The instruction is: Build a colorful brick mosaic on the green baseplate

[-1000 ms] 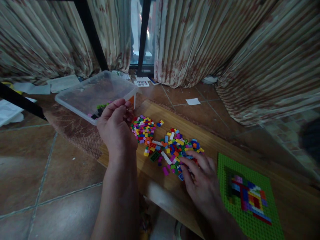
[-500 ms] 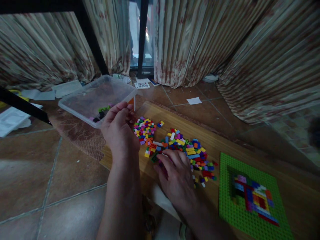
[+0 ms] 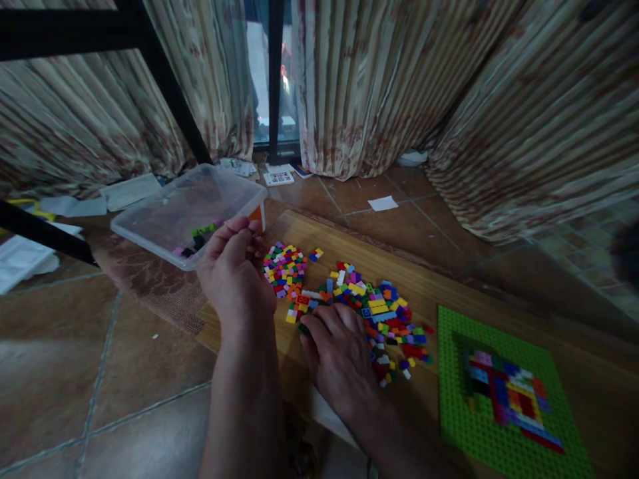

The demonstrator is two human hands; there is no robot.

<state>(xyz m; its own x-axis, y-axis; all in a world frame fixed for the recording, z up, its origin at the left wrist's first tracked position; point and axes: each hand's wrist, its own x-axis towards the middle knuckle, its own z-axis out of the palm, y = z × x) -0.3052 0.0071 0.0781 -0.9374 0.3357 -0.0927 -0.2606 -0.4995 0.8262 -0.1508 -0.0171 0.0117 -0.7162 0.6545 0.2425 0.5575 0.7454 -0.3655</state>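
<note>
The right hand [image 3: 339, 349] has moved left to a dark green brick [image 3: 303, 328], uncovering loose bricks [image 3: 383, 318]; the left hand [image 3: 234, 269] stays curled beside the plastic box [image 3: 148, 247]. I cannot tell either grip.

i can read no words or numbers here; a white card [image 3: 278, 179] on the floor [image 3: 424, 226] bears dark, code-like printing too small for me to make out

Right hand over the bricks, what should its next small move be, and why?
Perhaps the right hand should pinch the dark green brick, since it peeks out at the fingertips; whether they already grip it isn't clear.
</note>
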